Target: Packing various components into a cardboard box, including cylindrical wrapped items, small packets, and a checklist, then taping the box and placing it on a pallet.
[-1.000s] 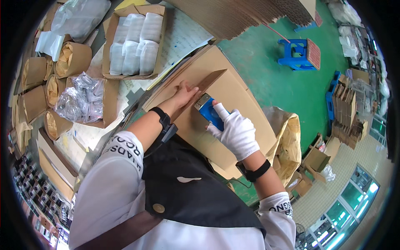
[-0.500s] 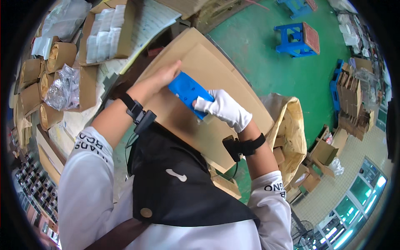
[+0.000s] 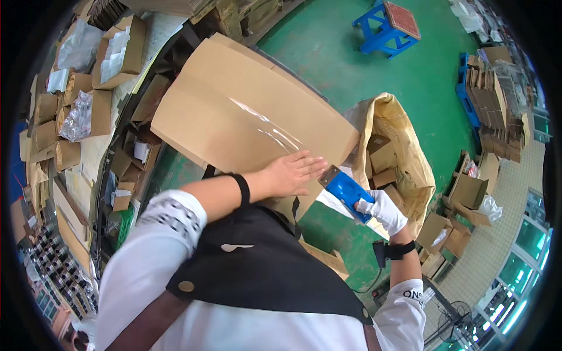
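Observation:
A large flat-sided cardboard box [image 3: 228, 111] lies in front of me, tilted across the view. Along its top runs a shiny strip of clear tape [image 3: 266, 126]. My left hand [image 3: 294, 174], bare, presses on the near right part of the cardboard with its fingers stretched out. Just past those fingertips, off the box's right edge, is a blue tape dispenser [image 3: 346, 192]. My right hand [image 3: 383, 212], in a white glove, is wrapped round its near end. The roll inside it cannot be made out.
Right of the box stands an open yellowish woven sack [image 3: 404, 158] with cardboard pieces in it. A blue stool [image 3: 389, 29] with a brown seat is on the green floor [image 3: 319, 52]. At the left, a table carries small open cartons [image 3: 126, 55]. Flattened cardboard [image 3: 492, 111] is stacked far right.
The tape dispenser has moved with my right hand from over the box to beyond its right edge. My left hand has slid rightward and lies flat. A shiny tape strip now shows on the cardboard.

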A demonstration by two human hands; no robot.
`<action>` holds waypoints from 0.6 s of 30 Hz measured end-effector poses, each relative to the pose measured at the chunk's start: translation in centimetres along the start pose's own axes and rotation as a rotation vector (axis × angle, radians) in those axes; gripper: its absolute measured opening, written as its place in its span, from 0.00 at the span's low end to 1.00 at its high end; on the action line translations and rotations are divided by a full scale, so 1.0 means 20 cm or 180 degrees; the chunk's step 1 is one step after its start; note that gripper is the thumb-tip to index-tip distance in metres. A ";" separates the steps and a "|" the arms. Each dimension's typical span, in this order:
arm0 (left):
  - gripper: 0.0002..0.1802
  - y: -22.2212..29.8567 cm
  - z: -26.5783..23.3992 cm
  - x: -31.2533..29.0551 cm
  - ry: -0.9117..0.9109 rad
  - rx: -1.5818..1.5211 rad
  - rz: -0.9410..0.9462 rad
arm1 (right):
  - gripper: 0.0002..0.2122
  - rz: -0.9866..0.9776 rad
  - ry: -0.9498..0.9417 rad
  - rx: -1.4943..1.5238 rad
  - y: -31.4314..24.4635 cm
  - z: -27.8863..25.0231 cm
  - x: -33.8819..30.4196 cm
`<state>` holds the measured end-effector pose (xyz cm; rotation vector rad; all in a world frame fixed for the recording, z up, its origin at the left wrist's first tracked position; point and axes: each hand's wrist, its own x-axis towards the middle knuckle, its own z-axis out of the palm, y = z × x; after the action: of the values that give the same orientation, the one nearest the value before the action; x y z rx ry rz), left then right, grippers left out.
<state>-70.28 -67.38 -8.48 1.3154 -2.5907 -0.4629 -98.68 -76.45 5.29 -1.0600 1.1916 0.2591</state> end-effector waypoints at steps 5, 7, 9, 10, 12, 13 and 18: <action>0.38 0.14 -0.03 0.06 -0.0277 0.0638 0.0114 | 0.14 -0.0236 0.0037 -0.0168 0.13 0.03 0.14; 0.36 0.19 -0.05 0.12 -0.1203 0.1486 0.0073 | 0.16 -0.0546 0.0309 -0.0708 0.17 0.05 0.24; 0.33 0.21 -0.04 0.14 -0.1515 0.1702 0.0115 | 0.18 -0.0483 0.0401 -0.1209 0.03 0.13 0.28; 0.32 0.22 -0.03 0.15 -0.1807 0.1871 0.0141 | 0.20 -0.0375 0.0486 -0.1742 -0.02 0.16 0.29; 0.30 0.23 0.00 0.18 -0.1862 0.2183 0.0197 | 0.23 -0.0428 0.0673 -0.1905 -0.09 0.21 0.31; 0.29 0.25 0.01 0.19 -0.1918 0.2467 0.0225 | 0.23 -0.0285 0.0759 -0.2078 -0.12 0.22 0.32; 0.29 0.28 -0.07 0.32 -0.2718 0.2570 0.0281 | 0.17 -0.0206 0.1517 -0.3059 -0.15 0.39 0.41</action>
<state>-77.75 -69.70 -4.85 1.3806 -3.7915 0.1272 -88.52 -74.77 -0.21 -2.0768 1.4826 0.5815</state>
